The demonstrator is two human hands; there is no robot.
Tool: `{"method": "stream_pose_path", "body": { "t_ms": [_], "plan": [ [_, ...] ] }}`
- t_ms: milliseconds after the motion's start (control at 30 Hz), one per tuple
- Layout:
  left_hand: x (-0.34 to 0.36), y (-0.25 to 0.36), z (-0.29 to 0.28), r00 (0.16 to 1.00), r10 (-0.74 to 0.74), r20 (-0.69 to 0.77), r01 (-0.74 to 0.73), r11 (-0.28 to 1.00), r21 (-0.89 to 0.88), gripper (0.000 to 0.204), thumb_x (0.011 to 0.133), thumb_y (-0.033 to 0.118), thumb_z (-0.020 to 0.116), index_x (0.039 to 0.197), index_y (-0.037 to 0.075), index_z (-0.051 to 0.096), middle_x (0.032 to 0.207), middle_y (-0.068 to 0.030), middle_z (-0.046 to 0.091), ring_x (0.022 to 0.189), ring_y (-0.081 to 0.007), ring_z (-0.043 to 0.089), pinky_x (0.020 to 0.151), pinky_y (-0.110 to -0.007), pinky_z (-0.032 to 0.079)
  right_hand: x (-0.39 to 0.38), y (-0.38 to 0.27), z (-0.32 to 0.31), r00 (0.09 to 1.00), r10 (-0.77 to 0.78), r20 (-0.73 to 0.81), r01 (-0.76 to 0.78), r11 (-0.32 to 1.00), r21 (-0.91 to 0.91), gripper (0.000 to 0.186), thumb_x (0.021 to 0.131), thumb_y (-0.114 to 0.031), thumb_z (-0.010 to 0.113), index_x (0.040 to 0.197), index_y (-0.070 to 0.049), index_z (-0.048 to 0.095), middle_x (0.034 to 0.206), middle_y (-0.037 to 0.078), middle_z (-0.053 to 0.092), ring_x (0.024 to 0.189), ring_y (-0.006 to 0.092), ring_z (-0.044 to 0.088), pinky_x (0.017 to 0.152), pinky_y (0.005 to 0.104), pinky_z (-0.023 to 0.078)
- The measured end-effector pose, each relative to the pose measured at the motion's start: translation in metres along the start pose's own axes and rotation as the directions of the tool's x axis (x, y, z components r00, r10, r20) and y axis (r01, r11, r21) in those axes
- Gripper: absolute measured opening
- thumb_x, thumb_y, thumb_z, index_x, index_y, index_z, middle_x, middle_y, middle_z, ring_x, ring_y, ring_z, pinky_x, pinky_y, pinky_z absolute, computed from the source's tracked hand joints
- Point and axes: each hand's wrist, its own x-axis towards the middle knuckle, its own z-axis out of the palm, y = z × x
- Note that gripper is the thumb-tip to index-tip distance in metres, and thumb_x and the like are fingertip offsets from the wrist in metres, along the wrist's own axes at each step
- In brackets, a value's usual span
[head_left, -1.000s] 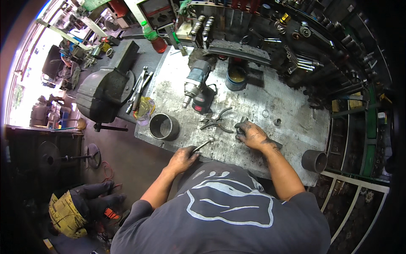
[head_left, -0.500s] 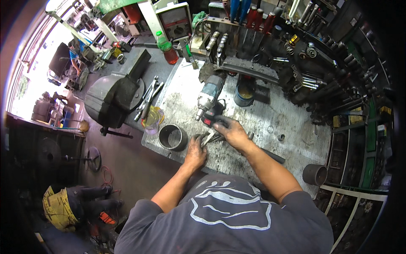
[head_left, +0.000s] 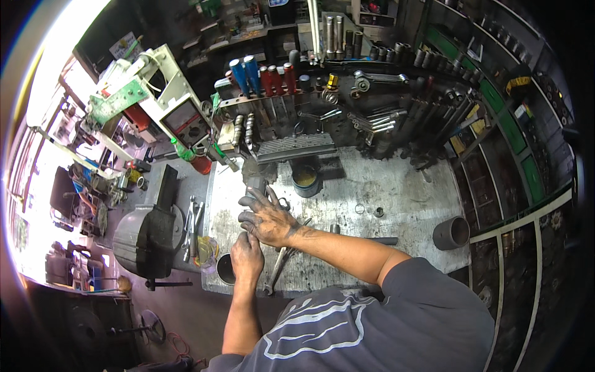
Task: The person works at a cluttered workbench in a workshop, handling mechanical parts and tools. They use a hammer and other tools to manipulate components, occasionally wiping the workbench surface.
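My right hand (head_left: 271,222) reaches across to the left with its dark-stained fingers spread. It lies over the power tool (head_left: 256,182), of which only a dark part shows beyond the fingers. My left hand (head_left: 247,254) is closed just below it, its fingertips against the right hand; what it grips is hidden. A long steel wrench (head_left: 275,270) lies on the bench (head_left: 409,186) under my right wrist. Beside my left hand stands a dark metal ring (head_left: 224,270), partly covered by that hand.
A large bench vise (head_left: 145,234) and several wrenches (head_left: 193,229) are on the left. Behind my hands stands a can (head_left: 305,178) with yellowish contents. Screwdrivers (head_left: 276,79) line the rack. A metal cylinder (head_left: 451,233) sits at the right edge, and a short dark bar (head_left: 379,241) nearer.
The view has swung right. The wrench left my hands and lies on the bench. Both hands have moved together to the power tool, which was in plain view before and is now mostly covered.
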Motion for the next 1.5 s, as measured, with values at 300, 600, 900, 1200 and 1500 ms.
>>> {"method": "stream_pose_path", "body": {
  "t_ms": [300, 600, 900, 1200, 1500],
  "plan": [
    [-0.093, 0.013, -0.023, 0.807, -0.312, 0.501, 0.580, 0.579, -0.573, 0.031, 0.108, 0.026, 0.063, 0.114, -0.005, 0.068, 0.088, -0.0092, 0.071, 0.076, -0.0177, 0.066, 0.067, -0.034, 0.053, -0.014, -0.005, -0.029, 0.987, -0.155, -0.052, 0.152, 0.987, -0.054, 0.046, 0.103, -0.028, 0.061, 0.148, -0.020, 0.060, 0.163, 0.015, 0.039, 0.158, 0.0405, 0.026, 0.127, 0.0637, 0.022],
    [-0.075, 0.070, -0.040, 0.827, -0.020, 0.562, 0.501, 0.481, -0.719, 0.078, 0.105, 0.010, 0.066, 0.167, 0.000, 0.020, 0.095, -0.0105, 0.071, 0.081, -0.0142, 0.067, 0.071, -0.029, 0.056, -0.123, -0.012, -0.088, 0.933, -0.282, 0.224, 0.233, 0.947, 0.220, 0.035, 0.097, -0.014, 0.059, 0.131, -0.010, 0.065, 0.124, 0.014, 0.067, 0.119, 0.0355, 0.066, 0.097, 0.0438, 0.057],
    [-0.075, 0.081, -0.021, 0.868, 0.053, 0.493, 0.385, 0.555, -0.738, 0.085, 0.098, 0.012, 0.077, 0.167, 0.004, 0.026, 0.096, -0.0078, 0.069, 0.087, -0.0143, 0.063, 0.081, -0.031, 0.053, -0.079, 0.096, -0.263, 0.871, 0.179, -0.458, -0.070, 0.967, 0.246, 0.039, 0.101, -0.035, 0.071, 0.126, -0.007, 0.059, 0.105, 0.015, 0.074, 0.099, 0.0311, 0.075, 0.090, 0.0455, 0.059],
    [-0.112, 0.034, -0.019, 0.866, -0.169, 0.471, 0.440, 0.705, -0.557, 0.054, 0.095, 0.004, 0.074, 0.146, -0.001, 0.058, 0.094, -0.0059, 0.068, 0.086, -0.0131, 0.064, 0.081, -0.029, 0.053, 0.023, 0.202, -0.424, 0.784, 0.368, -0.500, -0.564, 0.760, -0.324, 0.041, 0.091, -0.027, 0.081, 0.127, -0.010, 0.075, 0.123, 0.022, 0.074, 0.119, 0.0373, 0.070, 0.104, 0.0452, 0.054],
    [-0.128, 0.024, -0.020, 0.879, -0.214, 0.426, 0.429, 0.743, -0.513, 0.048, 0.095, 0.006, 0.074, 0.141, -0.004, 0.062, 0.095, -0.0078, 0.071, 0.088, -0.0144, 0.066, 0.084, -0.030, 0.054, 0.039, 0.213, -0.433, 0.784, 0.513, -0.349, -0.621, 0.638, -0.455, 0.052, 0.090, -0.036, 0.083, 0.132, -0.007, 0.073, 0.132, 0.021, 0.071, 0.131, 0.0374, 0.063, 0.111, 0.0457, 0.049]
  ]
}}
